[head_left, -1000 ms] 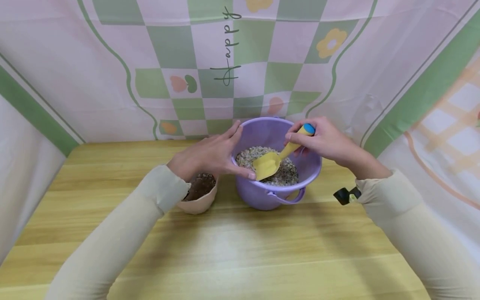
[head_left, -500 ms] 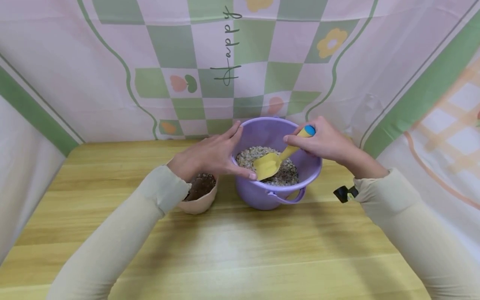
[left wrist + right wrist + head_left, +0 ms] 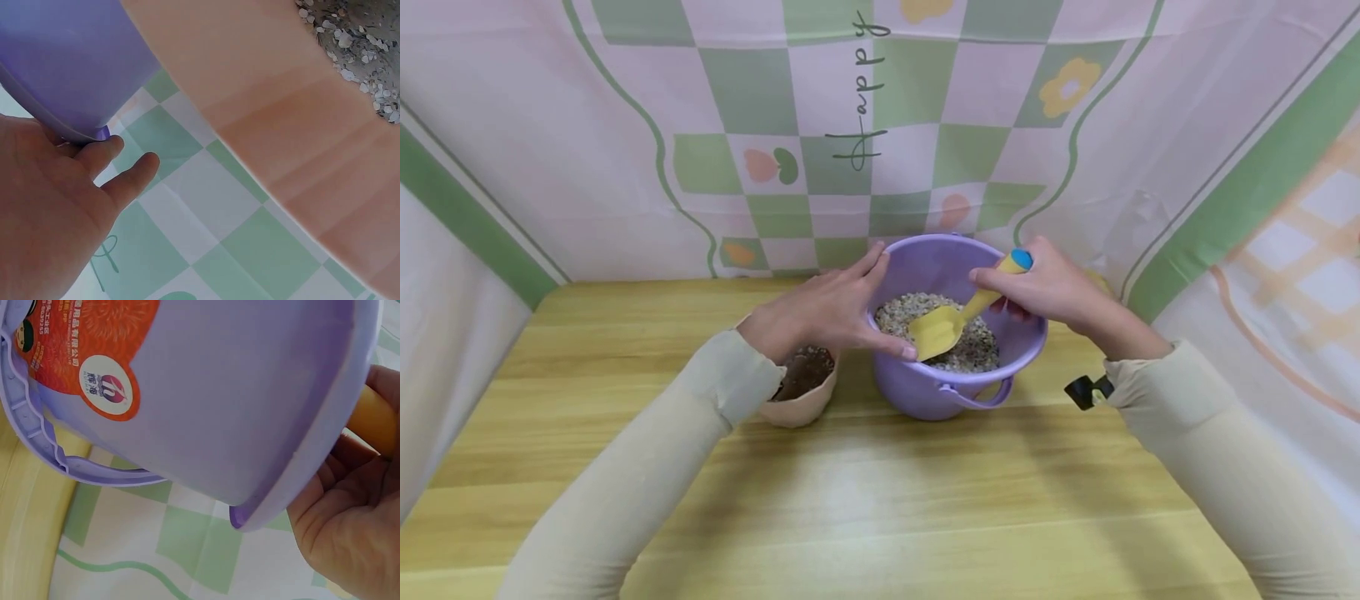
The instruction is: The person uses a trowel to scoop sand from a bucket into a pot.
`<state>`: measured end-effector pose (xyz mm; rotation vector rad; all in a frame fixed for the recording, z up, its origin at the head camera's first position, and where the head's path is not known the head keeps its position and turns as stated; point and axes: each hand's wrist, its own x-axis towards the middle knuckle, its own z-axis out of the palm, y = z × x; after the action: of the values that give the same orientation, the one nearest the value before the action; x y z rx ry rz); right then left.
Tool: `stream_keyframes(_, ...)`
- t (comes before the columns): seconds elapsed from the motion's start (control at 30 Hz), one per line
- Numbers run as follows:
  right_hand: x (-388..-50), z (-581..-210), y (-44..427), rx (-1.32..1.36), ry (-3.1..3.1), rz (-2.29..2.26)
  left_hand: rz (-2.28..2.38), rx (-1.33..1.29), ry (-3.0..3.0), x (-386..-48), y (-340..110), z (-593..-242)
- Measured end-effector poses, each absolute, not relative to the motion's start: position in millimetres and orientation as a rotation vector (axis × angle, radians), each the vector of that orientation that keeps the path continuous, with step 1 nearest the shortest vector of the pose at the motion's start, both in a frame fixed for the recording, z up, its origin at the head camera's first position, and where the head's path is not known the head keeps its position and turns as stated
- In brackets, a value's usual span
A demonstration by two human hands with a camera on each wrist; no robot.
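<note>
A purple bucket [image 3: 917, 398] stands on the table with pale mixed gravel [image 3: 917, 305] inside. My right hand [image 3: 1054, 285] grips the blue-tipped handle of a yellow toy shovel [image 3: 937, 330], its blade lying over the gravel. In the right wrist view, part of the orange-yellow handle [image 3: 374, 419] shows behind the bucket's rim. My left hand [image 3: 827, 313] rests spread against the bucket's left rim, thumb along the near edge, fingers toward the back. Below that wrist sits a peach pot [image 3: 805, 407] with brown contents and pale bits, partly hidden by the hand and sleeve.
The bucket's purple handle [image 3: 977, 402] hangs down at its near side. A wooden table [image 3: 865, 500] extends toward me. Printed cloth [image 3: 910, 83] hangs close behind the bucket, and more cloth flanks both sides. A black device [image 3: 1084, 392] hangs at my right cuff.
The view has shifted very slightly. Both hands, the shovel and the bucket keep almost the same places; my right wrist has drawn in a little to the left.
</note>
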<state>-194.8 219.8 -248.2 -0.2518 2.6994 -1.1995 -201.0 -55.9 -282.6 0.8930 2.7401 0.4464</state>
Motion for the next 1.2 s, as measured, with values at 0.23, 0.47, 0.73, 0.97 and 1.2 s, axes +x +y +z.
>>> stream_keyframes(0.23, -195.3, -249.5, 219.9, -0.234, 2.711, -1.167, 0.446, 0.899, 2.739, -200.7, -55.6, -283.2)
stream_keyframes(0.47, -196.7, -251.6, 219.7, -0.308, 2.700, -1.209, 0.456, 0.901, 2.741, -200.9, -55.6, -284.6)
stream_keyframes(0.73, -195.7, -254.5, 216.6, -0.391, 2.647, -1.347, 0.463, 0.908, 2.739, -201.4, -54.8, -285.2)
stream_keyframes(0.97, -197.3, -251.8, 220.7, -0.414, 2.611, -1.310, 0.474, 0.919, 2.750, -201.8, -55.9, -285.8)
stream_keyframes(1.2, -198.7, -248.0, 223.1, -0.394, 2.550, -1.284, 0.492, 0.910, 2.738, -202.0, -55.9, -285.6)
